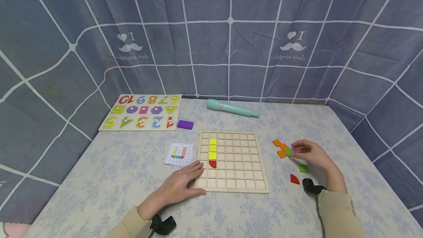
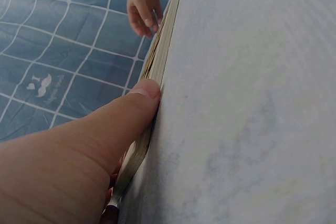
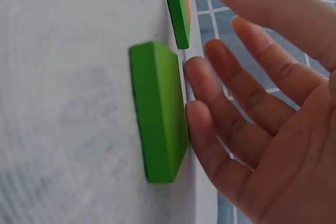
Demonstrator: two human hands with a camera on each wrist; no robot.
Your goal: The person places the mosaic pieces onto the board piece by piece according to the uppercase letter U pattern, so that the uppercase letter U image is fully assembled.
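Note:
My left hand (image 1: pixel 181 183) rests at the front left corner of a wooden grid board (image 1: pixel 236 188). In the left wrist view its thumb (image 2: pixel 140 94) presses the board's edge (image 2: pixel 167 40). On the board, yellow squares (image 1: pixel 212 155) stand in a column above a red quarter-round piece (image 1: pixel 212 164). My right hand (image 1: pixel 310 154) hovers beside a green tile (image 1: pixel 288 153) and several orange tiles (image 1: pixel 282 153), its fingers loosely bent with nothing between them. Nearer its wrist lie another green tile (image 3: pixel 160 114) and a second red quarter-round piece (image 1: pixel 295 179).
Left of the board lies a pattern card (image 1: pixel 179 160). Behind it are a purple block (image 1: pixel 185 124) and a number-and-shape puzzle board (image 1: pixel 114 127). A teal tube-shaped object (image 1: pixel 232 108) lies at the back, before a blue checked curtain (image 1: pixel 211 43).

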